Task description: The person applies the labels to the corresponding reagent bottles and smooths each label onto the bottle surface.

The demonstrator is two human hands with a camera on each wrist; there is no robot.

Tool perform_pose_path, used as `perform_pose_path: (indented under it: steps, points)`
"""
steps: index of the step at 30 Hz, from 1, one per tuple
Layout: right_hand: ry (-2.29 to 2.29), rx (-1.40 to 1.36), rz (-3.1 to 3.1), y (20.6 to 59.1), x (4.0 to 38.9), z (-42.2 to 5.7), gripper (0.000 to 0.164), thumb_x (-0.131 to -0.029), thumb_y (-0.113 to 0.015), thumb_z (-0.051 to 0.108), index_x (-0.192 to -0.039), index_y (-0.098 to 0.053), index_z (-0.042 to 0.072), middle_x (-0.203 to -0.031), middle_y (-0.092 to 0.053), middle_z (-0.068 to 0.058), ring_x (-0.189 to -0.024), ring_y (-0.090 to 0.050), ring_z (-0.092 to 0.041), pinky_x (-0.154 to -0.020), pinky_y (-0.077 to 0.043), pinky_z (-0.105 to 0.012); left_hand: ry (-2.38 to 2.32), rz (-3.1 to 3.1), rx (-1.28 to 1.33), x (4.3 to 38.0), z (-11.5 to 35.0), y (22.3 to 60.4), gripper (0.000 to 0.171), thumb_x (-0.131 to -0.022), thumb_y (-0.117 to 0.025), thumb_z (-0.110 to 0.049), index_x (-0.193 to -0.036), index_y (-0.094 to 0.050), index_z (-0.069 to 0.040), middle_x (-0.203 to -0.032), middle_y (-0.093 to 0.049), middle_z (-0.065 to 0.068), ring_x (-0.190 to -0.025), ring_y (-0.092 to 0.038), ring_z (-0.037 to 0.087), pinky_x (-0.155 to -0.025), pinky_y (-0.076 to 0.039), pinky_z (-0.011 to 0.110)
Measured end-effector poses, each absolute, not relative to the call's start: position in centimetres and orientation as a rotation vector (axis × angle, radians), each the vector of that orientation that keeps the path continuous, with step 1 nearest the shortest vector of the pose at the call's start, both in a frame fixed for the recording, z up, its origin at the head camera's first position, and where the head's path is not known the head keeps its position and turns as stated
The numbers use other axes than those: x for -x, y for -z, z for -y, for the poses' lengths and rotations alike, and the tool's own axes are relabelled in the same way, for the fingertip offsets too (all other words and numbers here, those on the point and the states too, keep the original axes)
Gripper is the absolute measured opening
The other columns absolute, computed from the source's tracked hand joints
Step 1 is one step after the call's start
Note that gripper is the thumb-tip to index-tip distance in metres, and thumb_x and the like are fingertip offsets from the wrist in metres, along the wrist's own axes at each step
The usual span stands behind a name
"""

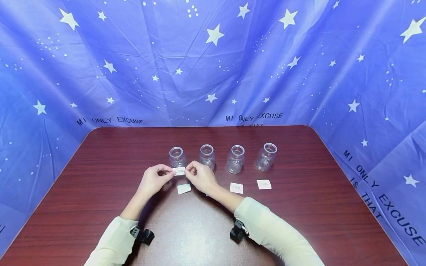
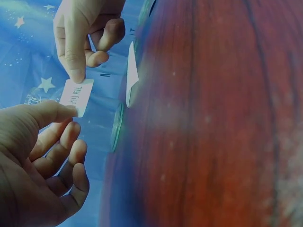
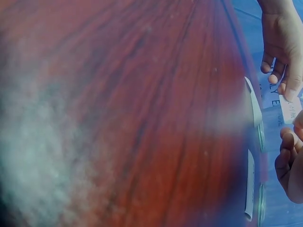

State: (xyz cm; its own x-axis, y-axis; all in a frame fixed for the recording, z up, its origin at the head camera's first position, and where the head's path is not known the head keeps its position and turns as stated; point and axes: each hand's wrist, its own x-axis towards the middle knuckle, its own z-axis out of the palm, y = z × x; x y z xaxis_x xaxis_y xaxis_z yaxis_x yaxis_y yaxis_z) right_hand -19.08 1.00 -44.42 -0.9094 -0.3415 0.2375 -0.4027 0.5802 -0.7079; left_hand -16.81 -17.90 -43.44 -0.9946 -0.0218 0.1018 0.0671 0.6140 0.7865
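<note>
Between thumb and fingers, my left hand (image 1: 154, 180) pinches the left end of a small white label (image 1: 179, 171) with handwriting on it. The opposite end is pinched by my right hand (image 1: 201, 175). In the head view the label overlaps the lower front of the leftmost clear glass jar (image 1: 176, 153). A second glass jar (image 1: 207, 150) stands just behind the right hand and is partly hidden by it. The left wrist view shows the label (image 2: 77, 97) stretched flat between both thumbs. A slip of white paper (image 1: 184, 189) lies on the table below the hands.
Two more open glass jars (image 1: 235, 160) (image 1: 266, 159) stand to the right in the same row. In front of them lie two written labels (image 1: 236, 188) (image 1: 264, 184). A reddish-brown wooden table (image 1: 110, 162) bears everything, with a blue star-patterned curtain (image 1: 186, 92) around it.
</note>
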Motion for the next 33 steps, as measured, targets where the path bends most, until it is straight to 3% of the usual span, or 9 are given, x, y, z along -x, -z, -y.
perform_pose_path:
  steps: [20,26,33]
  points:
    - [-1.156,-0.544,2.676,44.84,19.21,-0.33,0.007,-0.087,-0.062,0.023,-0.086,-0.063,0.017,-0.062,-0.058,0.007,-0.049,-0.041,0.002,-0.049,-0.035,-0.016,1.248,2.769,0.019,17.02,17.58,43.26,0.01,-0.081,-0.069,-0.016,-0.085,-0.068,-0.007,-0.069,-0.067,0.002,-0.057,-0.052,0.002,-0.056,-0.041,0.019]
    - [-1.164,-0.534,2.674,44.93,19.27,-0.28,0.008,-0.087,-0.062,0.024,-0.088,-0.063,0.016,-0.061,-0.057,0.007,-0.048,-0.04,0.001,-0.048,-0.035,-0.016,1.303,2.76,0.021,17.01,17.61,43.28,0.012,-0.082,-0.068,-0.016,-0.087,-0.067,-0.005,-0.07,-0.069,0.007,-0.056,-0.058,0.007,-0.054,-0.042,0.019]
    - [-1.216,-0.508,2.683,45.09,19.15,-0.2,0.031,-0.085,-0.065,0.028,-0.109,-0.053,0.013,-0.062,-0.057,0.004,-0.05,-0.045,-0.001,-0.05,-0.038,-0.017,1.359,2.756,0.009,16.97,17.57,43.41,0.012,-0.083,-0.068,-0.015,-0.088,-0.066,-0.004,-0.071,-0.069,0.013,-0.058,-0.064,0.018,-0.05,-0.043,0.021]
